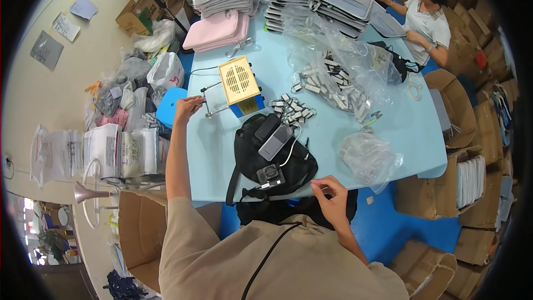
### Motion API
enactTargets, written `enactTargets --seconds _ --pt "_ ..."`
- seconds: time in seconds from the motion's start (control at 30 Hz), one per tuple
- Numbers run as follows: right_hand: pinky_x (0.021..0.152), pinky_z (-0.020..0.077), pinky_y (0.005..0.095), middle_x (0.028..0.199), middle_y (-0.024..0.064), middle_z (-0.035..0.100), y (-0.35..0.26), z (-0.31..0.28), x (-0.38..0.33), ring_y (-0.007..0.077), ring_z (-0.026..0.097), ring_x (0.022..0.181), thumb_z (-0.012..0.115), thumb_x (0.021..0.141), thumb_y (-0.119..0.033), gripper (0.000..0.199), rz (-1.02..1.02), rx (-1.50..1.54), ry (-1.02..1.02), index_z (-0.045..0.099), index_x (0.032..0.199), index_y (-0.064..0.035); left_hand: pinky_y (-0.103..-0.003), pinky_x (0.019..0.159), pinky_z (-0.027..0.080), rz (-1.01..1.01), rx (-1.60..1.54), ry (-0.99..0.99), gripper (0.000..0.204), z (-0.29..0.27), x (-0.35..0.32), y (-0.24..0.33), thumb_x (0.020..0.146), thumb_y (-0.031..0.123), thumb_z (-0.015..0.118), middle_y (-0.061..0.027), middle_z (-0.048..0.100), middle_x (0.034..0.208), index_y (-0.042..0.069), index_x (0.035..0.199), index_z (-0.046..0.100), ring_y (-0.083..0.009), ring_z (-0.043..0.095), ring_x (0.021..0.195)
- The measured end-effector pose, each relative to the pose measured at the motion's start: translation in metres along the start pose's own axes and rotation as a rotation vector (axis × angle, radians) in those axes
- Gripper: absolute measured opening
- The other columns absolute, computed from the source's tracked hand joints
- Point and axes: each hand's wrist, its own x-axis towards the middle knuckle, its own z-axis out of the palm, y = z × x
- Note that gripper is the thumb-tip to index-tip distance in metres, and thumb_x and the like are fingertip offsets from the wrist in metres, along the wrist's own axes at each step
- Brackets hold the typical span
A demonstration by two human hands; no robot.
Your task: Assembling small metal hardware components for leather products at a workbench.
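My left hand [190,106] reaches out to the left, its fingertips pinched together at the metal arms [206,100] of a yellow and blue vented box [237,81]. Whatever is between those fingers is too small to make out. My right hand [331,195] is at the table's near edge with fingers curled in; anything in it is hidden. Between my hands lies a black bag [244,150], with a grey power bank [276,142] and a small black device [270,174] on it. A white cable [292,147] runs from the power bank. Beyond is a pile of small strap pieces with light ends [291,109].
Clear plastic bags [369,158] lie on the light blue table [411,133], one over more strap pieces [336,80]. Grey cases [319,0] and pink cases [216,30] are stacked at the back. Cardboard boxes [419,197] flank the table. Other people [427,25] sit at the far right.
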Motion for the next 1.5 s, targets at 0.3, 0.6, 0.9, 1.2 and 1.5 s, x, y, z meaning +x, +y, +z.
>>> enactTargets --seconds 0.3,0.6,0.9,1.2,1.5 --pt "0.07 0.0529 0.0238 0.094 0.0064 0.067 0.0 0.001 0.0 0.0121 0.066 0.08 0.071 0.092 0.002 0.01 -0.001 0.007 -0.006 0.073 0.101 0.0032 -0.019 0.062 0.055 0.064 0.094 0.038 0.029 -0.012 0.002 -0.003 0.08 0.008 0.085 -0.0088 0.076 0.087 -0.006 0.104 0.076 -0.012 0.07 0.071" --pt "0.069 0.052 0.0236 0.093 0.0058 0.067 0.001 -0.001 -0.003 0.0115 0.065 0.078 0.071 0.092 0.002 0.009 0.001 0.006 0.005 0.073 0.1 0.0022 -0.021 0.078 0.055 0.279 -0.147 0.035 0.038 0.022 -0.118 0.035 0.087 0.013 0.082 -0.0095 0.075 0.098 -0.006 0.118 0.071 -0.0122 0.07 0.085" --pt "0.068 0.051 0.0233 0.09 0.0045 0.066 -0.013 0.02 0.007 0.0099 0.065 0.078 0.073 0.09 0.002 0.01 -0.09 0.039 -0.083 0.075 0.1 -0.0011 -0.024 0.079 0.054 0.28 -0.443 -0.202 0.027 0.073 -0.267 0.049 0.089 -0.001 0.075 -0.0035 0.073 0.089 -0.005 0.115 0.071 -0.0103 0.067 0.08" --pt "0.069 0.0508 0.0226 0.094 0.0052 0.067 -0.063 0.063 0.02 0.0097 0.065 0.083 0.072 0.091 0.0 0.016 -0.187 0.15 -0.151 0.07 0.107 -0.0002 -0.024 0.078 0.052 0.275 -0.566 -0.418 0.021 0.114 -0.321 0.038 0.083 -0.007 0.076 -0.0081 0.075 0.093 -0.003 0.104 0.073 -0.0104 0.068 0.08" --pt "0.077 0.0571 0.0269 0.107 0.0103 0.068 -0.082 0.077 0.018 0.0143 0.067 0.099 0.079 0.086 -0.002 0.047 -0.183 0.318 -0.2 0.057 0.128 -0.0016 -0.025 0.076 0.055 0.317 -0.484 -0.442 0.02 0.131 -0.347 0.033 0.081 -0.011 0.076 -0.0109 0.076 0.096 -0.003 0.099 0.072 -0.0118 0.069 0.082"
